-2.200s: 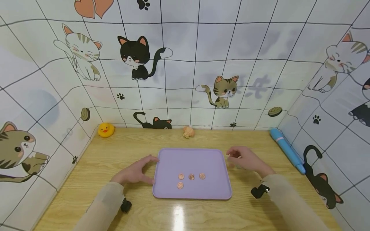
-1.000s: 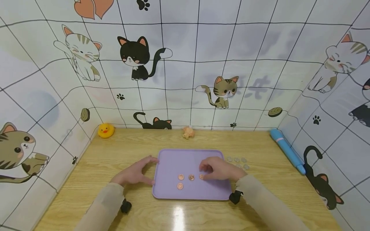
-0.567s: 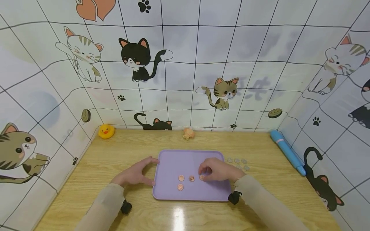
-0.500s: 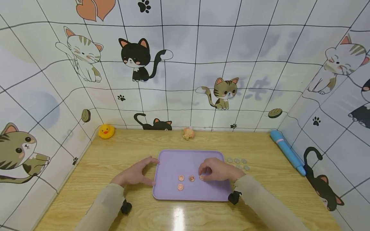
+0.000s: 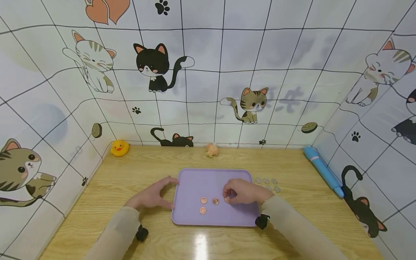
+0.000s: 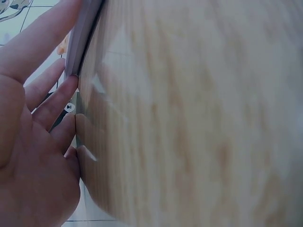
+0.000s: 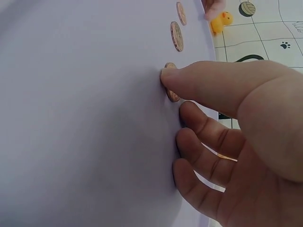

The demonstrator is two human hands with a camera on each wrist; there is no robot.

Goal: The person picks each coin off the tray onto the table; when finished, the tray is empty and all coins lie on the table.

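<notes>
A lilac tray [image 5: 211,180] lies on the wooden table with several copper coins in it. Three of them form a row, and another copper coin [image 5: 203,210] sits nearer the front. My right hand [image 5: 245,190] pinches the rightmost copper coin [image 5: 226,199] of that row, which lies on the tray. In the right wrist view its thumb presses on the coin [image 7: 173,96], while the index finger's contact is hidden. My left hand [image 5: 151,193] has its thumb and fingers spread against the tray's left edge, and in the left wrist view the fingers touch the tray's side [image 6: 84,40].
Several silver coins [image 5: 266,181] lie on the table just right of the tray. A yellow rubber duck [image 5: 119,148] stands at the back left, and a small peach-coloured figure [image 5: 212,150] at the back middle. A blue pen-shaped object [image 5: 323,171] leans along the right wall.
My right hand has moved left from the silver coins beside the tray to the rightmost copper coin in it, then stayed there almost still. The left hand has kept its place.
</notes>
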